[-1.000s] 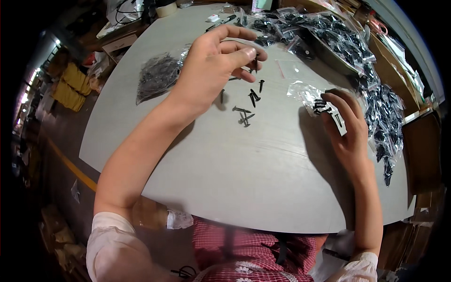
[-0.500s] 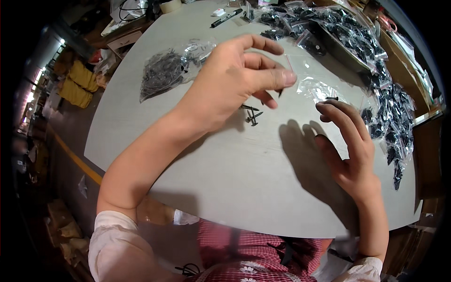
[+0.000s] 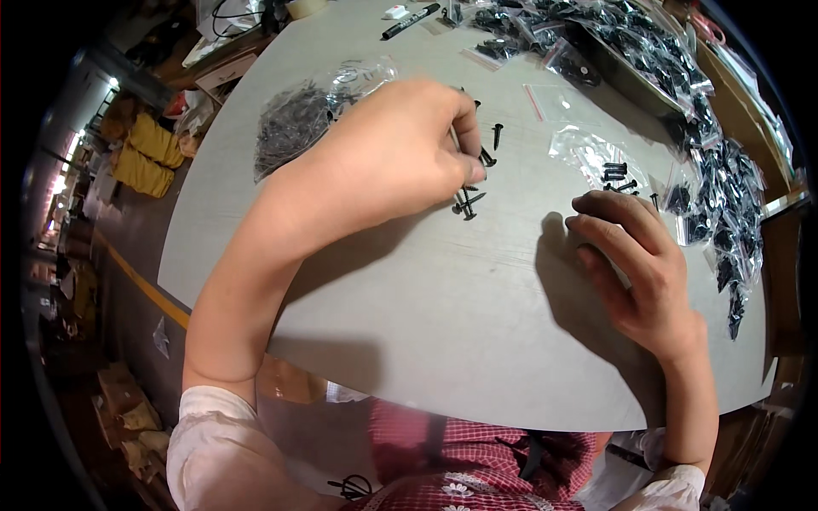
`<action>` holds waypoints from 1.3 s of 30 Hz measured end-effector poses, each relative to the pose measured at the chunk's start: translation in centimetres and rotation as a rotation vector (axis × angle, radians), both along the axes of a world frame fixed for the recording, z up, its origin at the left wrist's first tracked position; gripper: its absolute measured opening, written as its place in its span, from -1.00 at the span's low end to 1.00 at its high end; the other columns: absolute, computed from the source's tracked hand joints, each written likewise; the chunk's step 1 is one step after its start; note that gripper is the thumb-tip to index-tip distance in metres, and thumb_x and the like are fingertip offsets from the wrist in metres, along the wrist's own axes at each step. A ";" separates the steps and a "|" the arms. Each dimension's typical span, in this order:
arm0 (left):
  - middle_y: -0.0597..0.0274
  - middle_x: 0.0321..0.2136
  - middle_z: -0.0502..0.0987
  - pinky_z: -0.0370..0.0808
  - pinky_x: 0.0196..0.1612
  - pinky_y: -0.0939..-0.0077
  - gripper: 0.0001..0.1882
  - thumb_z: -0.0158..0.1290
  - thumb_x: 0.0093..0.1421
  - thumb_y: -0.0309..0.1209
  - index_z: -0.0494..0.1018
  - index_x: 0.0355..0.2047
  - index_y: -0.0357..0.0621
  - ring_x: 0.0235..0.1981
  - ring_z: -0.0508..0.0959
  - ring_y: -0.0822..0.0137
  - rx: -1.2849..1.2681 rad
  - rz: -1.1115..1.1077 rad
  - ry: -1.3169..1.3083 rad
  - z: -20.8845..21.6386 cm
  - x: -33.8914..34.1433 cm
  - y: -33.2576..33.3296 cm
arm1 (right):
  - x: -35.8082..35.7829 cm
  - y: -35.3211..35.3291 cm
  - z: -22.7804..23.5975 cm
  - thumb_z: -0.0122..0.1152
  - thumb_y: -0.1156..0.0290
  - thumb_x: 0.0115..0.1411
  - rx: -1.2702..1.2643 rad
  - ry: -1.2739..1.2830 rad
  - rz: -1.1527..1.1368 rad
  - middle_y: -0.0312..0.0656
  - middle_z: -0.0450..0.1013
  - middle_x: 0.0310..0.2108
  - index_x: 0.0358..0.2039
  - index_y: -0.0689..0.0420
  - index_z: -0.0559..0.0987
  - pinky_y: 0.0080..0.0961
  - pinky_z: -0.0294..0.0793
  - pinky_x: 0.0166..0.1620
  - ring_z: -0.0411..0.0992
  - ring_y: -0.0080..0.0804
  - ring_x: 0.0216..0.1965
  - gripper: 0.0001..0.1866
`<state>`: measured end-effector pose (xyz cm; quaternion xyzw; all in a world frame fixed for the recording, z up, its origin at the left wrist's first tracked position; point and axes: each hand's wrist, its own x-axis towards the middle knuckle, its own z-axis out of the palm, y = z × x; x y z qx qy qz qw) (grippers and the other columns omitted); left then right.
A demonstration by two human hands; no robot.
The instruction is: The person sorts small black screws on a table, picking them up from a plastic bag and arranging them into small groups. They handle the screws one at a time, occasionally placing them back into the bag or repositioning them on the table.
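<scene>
My left hand (image 3: 417,140) reaches over the table with its fingers curled down and thumb and forefinger drawn together among dark screws. Whatever lies between the fingertips is hidden. Beside the thumb lies a loose screw (image 3: 497,136), and a few crossed screws (image 3: 469,206) rest just below it. My right hand (image 3: 643,268) hovers with bent, parted fingers and nothing visible in them. Just beyond its fingertips, several black screws (image 3: 614,171) lie on or beside a clear plastic bag (image 3: 573,143). Left of my left hand sits a big clear bag of dark screws (image 3: 294,128).
Many small filled zip bags (image 3: 724,204) cover the table's right and far sides, some around a dark tray (image 3: 626,81). A flat clear zip bag (image 3: 558,104) lies in front of them. A black marker (image 3: 411,21) lies at the far edge of the grey table (image 3: 426,332).
My left hand has lowered and curled its fingers in among the screws. My right hand has shifted slightly down, and a group of screws now shows beyond its fingertips.
</scene>
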<state>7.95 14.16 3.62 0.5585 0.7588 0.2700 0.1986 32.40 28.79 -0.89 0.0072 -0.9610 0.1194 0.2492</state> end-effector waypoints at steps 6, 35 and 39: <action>0.04 -0.58 0.56 0.49 -0.39 0.31 -0.78 0.29 0.11 -0.43 0.54 -0.39 -0.37 -0.53 0.57 0.19 0.043 -0.055 0.221 -1.9 0.4 -0.1 | -0.1 -0.1 -0.1 0.34 0.65 0.07 -0.008 -0.011 -0.005 -0.03 0.54 -0.03 -0.07 0.20 0.61 -0.15 0.55 -0.02 0.52 0.02 -0.06 -0.63; 0.15 -0.52 0.56 0.49 -0.36 0.40 -0.82 0.22 0.08 -0.54 0.48 -0.34 -0.34 -0.46 0.57 0.33 -0.031 -0.043 0.136 -0.4 0.2 -0.6 | -0.1 0.1 -0.4 0.37 0.67 0.00 0.023 -0.009 0.015 -0.05 0.53 -0.02 -0.02 0.21 0.59 -0.18 0.55 -0.01 0.52 -0.01 -0.07 -0.54; 0.12 -0.52 0.57 0.49 -0.35 0.39 -0.82 0.23 0.09 -0.53 0.48 -0.34 -0.35 -0.47 0.58 0.32 -0.021 -0.094 0.195 -0.7 0.2 -0.3 | 0.1 0.1 -0.5 0.37 0.68 -0.01 0.030 -0.013 0.009 -0.05 0.53 -0.02 -0.02 0.21 0.60 -0.18 0.54 0.00 0.52 -0.01 -0.07 -0.54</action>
